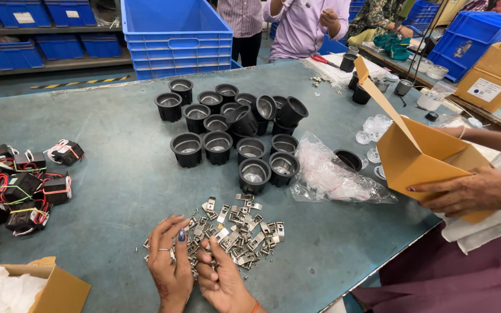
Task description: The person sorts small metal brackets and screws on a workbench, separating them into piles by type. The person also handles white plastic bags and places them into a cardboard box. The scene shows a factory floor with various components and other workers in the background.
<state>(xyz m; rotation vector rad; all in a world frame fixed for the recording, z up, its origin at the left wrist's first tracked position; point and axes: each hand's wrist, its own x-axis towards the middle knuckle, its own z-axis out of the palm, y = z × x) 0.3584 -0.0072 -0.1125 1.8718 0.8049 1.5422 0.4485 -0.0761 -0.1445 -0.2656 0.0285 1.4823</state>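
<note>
Eighteen black cups (218,146), eight wired black boxes (21,194)

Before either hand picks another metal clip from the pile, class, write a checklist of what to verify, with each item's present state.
1. Both hands on the pile: left hand and right hand rest at the near edge of the metal clips. Ok.
2. Clips gathered together: a few lie loose at the pile's edges. Not ok.
3. Black cups upright: a few at the back lie tipped. Not ok.
4. Plastic bag apart from the clips. Ok.
5. A clip already held in the fingers: cannot tell.
6. Co-worker's hand away from the pile, on a cardboard box. Ok.
</note>
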